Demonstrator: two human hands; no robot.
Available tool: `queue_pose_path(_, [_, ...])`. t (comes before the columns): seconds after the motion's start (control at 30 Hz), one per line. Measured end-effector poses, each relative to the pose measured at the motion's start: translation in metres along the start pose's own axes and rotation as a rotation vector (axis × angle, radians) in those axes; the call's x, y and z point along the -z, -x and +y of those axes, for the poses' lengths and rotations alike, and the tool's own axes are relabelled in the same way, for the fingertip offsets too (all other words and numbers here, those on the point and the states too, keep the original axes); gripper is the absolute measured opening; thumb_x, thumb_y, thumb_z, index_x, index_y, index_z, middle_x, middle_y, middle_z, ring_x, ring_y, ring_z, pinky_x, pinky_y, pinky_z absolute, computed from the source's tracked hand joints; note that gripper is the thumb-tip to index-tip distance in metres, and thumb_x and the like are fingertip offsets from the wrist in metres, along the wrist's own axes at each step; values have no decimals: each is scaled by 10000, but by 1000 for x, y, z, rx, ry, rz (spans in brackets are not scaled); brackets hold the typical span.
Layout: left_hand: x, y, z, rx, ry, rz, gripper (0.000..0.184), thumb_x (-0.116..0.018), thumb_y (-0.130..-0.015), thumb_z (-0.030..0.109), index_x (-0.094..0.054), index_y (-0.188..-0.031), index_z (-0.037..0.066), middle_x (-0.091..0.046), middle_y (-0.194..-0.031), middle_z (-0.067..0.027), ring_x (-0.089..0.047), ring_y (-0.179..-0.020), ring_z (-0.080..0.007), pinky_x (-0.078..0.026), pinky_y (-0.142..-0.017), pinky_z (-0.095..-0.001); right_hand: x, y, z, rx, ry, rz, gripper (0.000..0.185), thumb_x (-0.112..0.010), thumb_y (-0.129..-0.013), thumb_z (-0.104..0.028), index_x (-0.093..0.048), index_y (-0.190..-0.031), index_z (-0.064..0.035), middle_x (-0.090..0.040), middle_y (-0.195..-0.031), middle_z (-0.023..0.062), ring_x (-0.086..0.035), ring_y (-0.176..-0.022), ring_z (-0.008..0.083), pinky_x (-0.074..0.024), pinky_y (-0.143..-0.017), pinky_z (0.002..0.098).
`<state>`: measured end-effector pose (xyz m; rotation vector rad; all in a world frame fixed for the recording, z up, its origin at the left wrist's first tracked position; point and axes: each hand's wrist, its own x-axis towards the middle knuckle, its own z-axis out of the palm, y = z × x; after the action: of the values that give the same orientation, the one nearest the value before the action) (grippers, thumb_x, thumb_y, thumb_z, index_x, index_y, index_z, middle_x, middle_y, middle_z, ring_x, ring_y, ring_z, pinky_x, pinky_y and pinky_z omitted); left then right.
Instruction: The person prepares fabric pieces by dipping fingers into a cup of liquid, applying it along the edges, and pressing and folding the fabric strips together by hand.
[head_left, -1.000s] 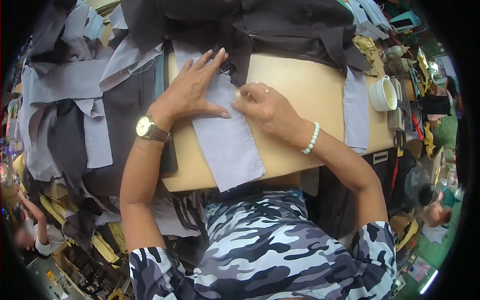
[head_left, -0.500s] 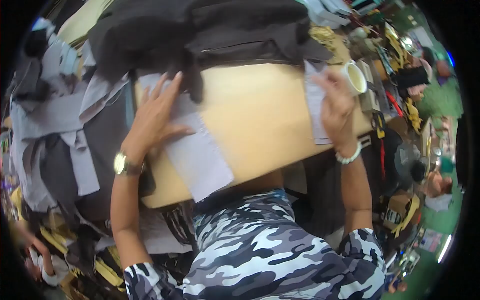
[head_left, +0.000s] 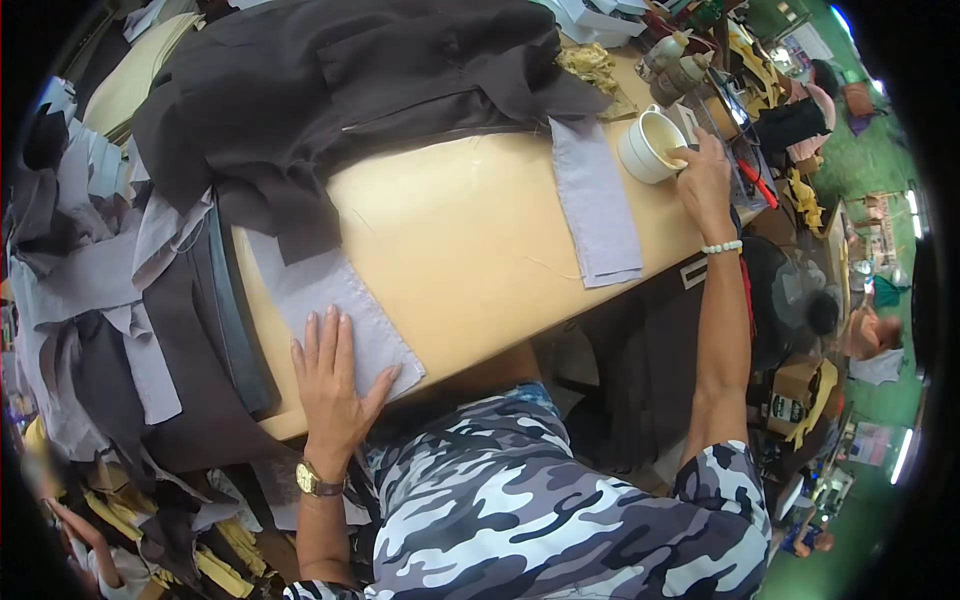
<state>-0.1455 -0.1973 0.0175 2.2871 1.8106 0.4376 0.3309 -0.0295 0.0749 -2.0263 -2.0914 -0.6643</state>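
Observation:
My left hand (head_left: 335,385) lies palm down with its fingers stretched out on a light grey fabric strip (head_left: 340,290), near the table's front edge. The strip's far end runs under a dark garment (head_left: 420,75). My right hand (head_left: 708,180) is at the right of a white cup (head_left: 640,155), fingers bent and pressed together, the tips at or just inside its rim. Whether they pinch the rim or some small tool is hidden. A second light grey strip (head_left: 597,210) hangs from the garment's right end and lies flat on the table, left of the cup.
The pale tabletop (head_left: 455,250) spreads between the strips. Dark and grey cloth pieces (head_left: 90,250) heap at left. Bottles (head_left: 680,75), a crumpled yellowish lump (head_left: 590,68) and a red-handled tool (head_left: 757,183) sit at right. Other people are farther off at the sides.
My left hand has slid toward me along the left strip, its fingers now flat. My right hand has moved from over the right strip to the cup's right side. The view has shifted.

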Motion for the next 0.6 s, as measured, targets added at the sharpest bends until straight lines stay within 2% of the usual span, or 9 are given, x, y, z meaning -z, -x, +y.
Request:
queue_pose_path(0.07, [0, 0, 0, -2, 10, 2, 762, -673, -787, 393, -401, -1361, -28, -357, -1444, -208, -273, -1364, -391, -190, -1089, -538, 2, -1, 3, -22, -33, 164, 364, -503, -720, -15, -724, -985, -130, -520, -1245, 171, -448, -1194, 324, -340, -990, 466])
queue_pose_path(0.17, [-1, 0, -1, -1, 19, 2, 765, -672, -787, 397, -399, -1364, -25, -354, -1446, -206, -268, -1366, -390, -179, -1090, -546, 12, 8, -4, -32, -6, 193, 365, -461, -731, 20, -713, -965, -102, -506, -1282, 170, -466, -1184, 346, -354, -987, 474])
queue_pose_path(0.27, [0, -1, 1, -5, 33, 4, 778, -683, -776, 404, -402, -1364, -19, -360, -1445, -197, -272, -1363, -390, -172, -1081, -572, 18, 18, -5, 8, 64, 121, 292, -535, -717, -36, -726, -924, -114, -528, -1255, 150, -456, -1192, 314, -341, -991, 463])
queue_pose_path(0.37, [2, -1, 2, 8, 32, 7, 808, -701, -751, 432, -409, -1362, -8, -363, -1448, -179, -273, -1362, -388, -166, -1068, -603, 24, 17, -14, 3, 30, 50, 258, -548, -718, -46, -725, -896, -108, -528, -1255, 152, -449, -1201, 311, -343, -983, 471])
queue_pose_path(0.47, [6, -3, 0, 15, 38, -12, 854, -718, -718, 474, -411, -1365, 9, -361, -1452, -158, -269, -1365, -383, -163, -1063, -621, 45, 9, -53, 125, -54, -41, 253, -502, -742, 5, -701, -882, -65, -549, -1227, 162, -501, -1144, 330, -376, -963, 435])
queue_pose_path(0.53, [7, -3, -3, 19, 45, -24, 885, -724, -700, 502, -406, -1371, 21, -357, -1456, -150, -265, -1368, -380, -161, -1064, -625, 44, 13, -98, 192, -659, -133, 322, -438, -731, 79, -684, -902, -37, -556, -1196, 175, -533, -1099, 335, -408, -949, 398])
queue_pose_path(0.6, [9, -3, -3, 21, 49, -38, 912, -726, -686, 525, -398, -1378, 30, -350, -1459, -147, -260, -1370, -377, -158, -1068, -626, 62, 26, -158, 316, -1023, -336, 396, -389, -710, 122, -676, -937, -28, -555, -1150, 179, -542, -1085, 323, -425, -940, 377])
